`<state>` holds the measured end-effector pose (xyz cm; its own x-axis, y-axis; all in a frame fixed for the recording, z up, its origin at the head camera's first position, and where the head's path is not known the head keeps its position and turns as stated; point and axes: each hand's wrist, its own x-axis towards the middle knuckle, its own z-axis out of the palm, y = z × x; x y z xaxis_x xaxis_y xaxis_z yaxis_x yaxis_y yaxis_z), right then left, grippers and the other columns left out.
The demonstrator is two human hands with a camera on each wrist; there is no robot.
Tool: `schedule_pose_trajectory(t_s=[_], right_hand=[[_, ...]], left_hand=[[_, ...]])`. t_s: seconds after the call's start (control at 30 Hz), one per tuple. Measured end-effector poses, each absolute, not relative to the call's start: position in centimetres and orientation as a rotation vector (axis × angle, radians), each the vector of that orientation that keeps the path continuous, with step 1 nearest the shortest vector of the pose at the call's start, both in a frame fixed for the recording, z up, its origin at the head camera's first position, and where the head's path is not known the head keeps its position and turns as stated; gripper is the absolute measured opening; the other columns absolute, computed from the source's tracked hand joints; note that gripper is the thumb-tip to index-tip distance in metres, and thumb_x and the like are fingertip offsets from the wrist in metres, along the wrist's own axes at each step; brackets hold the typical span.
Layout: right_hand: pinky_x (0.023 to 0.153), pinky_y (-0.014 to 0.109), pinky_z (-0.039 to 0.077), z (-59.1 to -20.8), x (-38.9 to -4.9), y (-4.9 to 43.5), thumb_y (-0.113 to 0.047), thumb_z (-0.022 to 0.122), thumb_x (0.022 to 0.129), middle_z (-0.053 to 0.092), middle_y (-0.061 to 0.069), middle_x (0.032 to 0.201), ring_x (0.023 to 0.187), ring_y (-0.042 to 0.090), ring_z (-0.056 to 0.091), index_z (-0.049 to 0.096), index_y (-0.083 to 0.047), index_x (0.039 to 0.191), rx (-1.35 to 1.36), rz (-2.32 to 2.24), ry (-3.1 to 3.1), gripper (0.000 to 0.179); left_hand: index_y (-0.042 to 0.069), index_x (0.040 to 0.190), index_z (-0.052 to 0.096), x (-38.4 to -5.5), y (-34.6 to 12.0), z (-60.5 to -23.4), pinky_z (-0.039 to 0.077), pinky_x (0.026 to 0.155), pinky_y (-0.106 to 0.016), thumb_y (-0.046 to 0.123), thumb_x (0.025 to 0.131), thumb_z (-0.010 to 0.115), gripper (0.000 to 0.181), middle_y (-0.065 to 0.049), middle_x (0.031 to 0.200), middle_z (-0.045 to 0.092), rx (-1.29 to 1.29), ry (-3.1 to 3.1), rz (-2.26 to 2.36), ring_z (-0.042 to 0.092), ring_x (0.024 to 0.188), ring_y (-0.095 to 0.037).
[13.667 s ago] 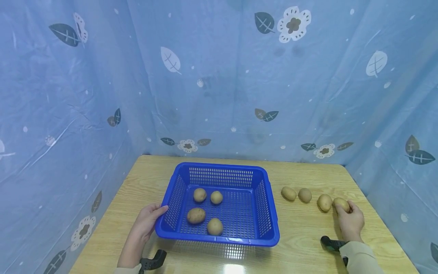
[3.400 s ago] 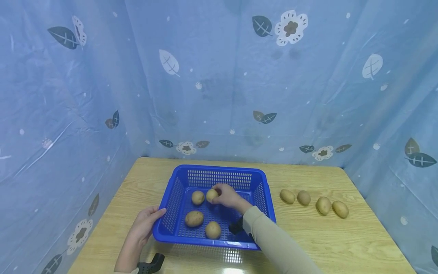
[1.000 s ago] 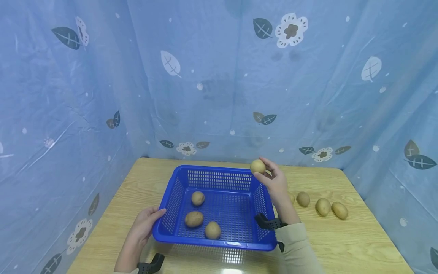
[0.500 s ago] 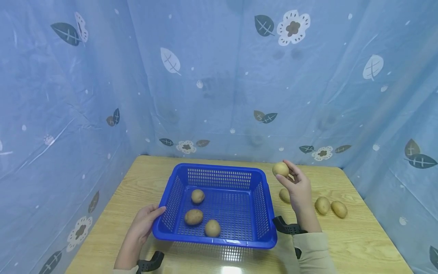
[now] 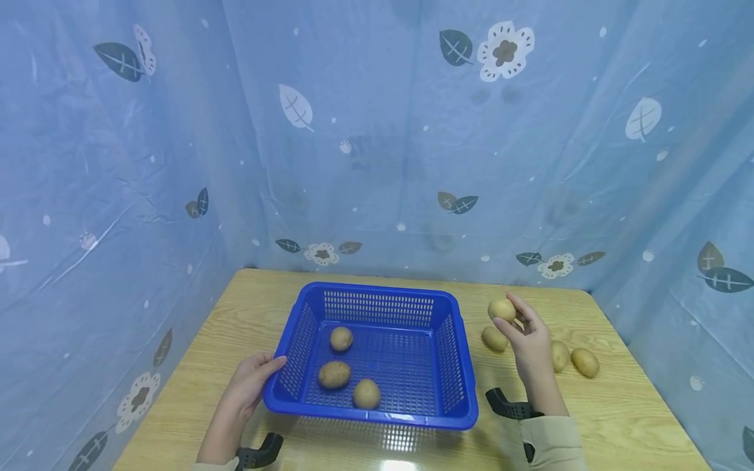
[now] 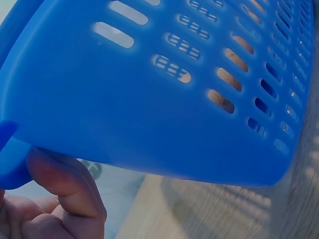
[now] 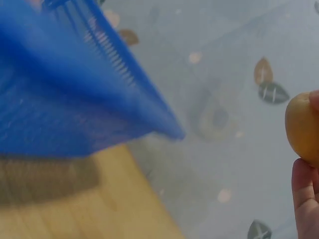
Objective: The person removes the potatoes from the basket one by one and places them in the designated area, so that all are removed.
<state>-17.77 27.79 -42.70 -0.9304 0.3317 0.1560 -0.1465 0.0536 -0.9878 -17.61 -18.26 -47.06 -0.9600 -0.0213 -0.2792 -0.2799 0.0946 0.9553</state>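
Note:
My left hand (image 5: 253, 379) grips the left rim of a blue plastic basket (image 5: 377, 418), thumb over the edge; in the left wrist view, curled fingers (image 6: 70, 189) show under the rim. Inside the basket lie three potatoes: a round one (image 5: 341, 339), a larger oval one (image 5: 334, 375) and another (image 5: 366, 394) near the front. To the basket's right, my right hand (image 5: 530, 340) holds a round pale potato (image 5: 501, 311) between thumb and fingers, raised above the table. That potato (image 7: 302, 127) shows at the right edge of the right wrist view.
On the table (image 5: 624, 418), an oval potato (image 5: 495, 339) lies just left of my right hand. Two more, one partly covered (image 5: 559, 356) and one farther right (image 5: 585, 362), lie beyond it. A patterned blue curtain (image 5: 377, 163) surrounds the table's back and sides.
My right hand has lifted the round potato from the basket's back part and carried it right over the rim, lowering it slightly beside the table potatoes. My left hand stays on the rim.

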Motion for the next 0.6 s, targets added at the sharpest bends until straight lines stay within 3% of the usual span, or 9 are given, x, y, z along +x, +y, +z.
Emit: schedule_pose_trajectory(t_s=[0.3, 0.6], right_hand=[[0.084, 0.004, 0.044, -46.4, -17.2, 29.0, -0.012, 0.065, 0.089, 0.044, -0.008, 0.128, 0.109, -0.002, 0.047, 0.038, -0.003, 0.143, -0.303, 1.914, -2.070, 0.060], [0.086, -0.001, 0.039, -48.6, -16.8, 29.4, -0.015, 0.065, 0.090, 0.036, 0.012, 0.145, 0.109, -0.006, 0.043, 0.037, -0.002, 0.143, -0.372, 1.868, -2.128, 0.062]], left_hand=[[-0.012, 0.117, 0.052, -17.6, -18.3, -47.2, 0.059, 0.074, -0.029, 0.020, 0.097, 0.053, 0.037, -0.015, 0.096, 0.070, -0.326, 2.178, 1.950, 0.069, 0.086, -0.023], [-0.012, 0.116, 0.053, -17.6, -18.1, -47.1, 0.059, 0.076, -0.031, 0.019, 0.097, 0.052, 0.036, -0.017, 0.097, 0.070, -0.319, 2.168, 1.967, 0.069, 0.087, -0.026]])
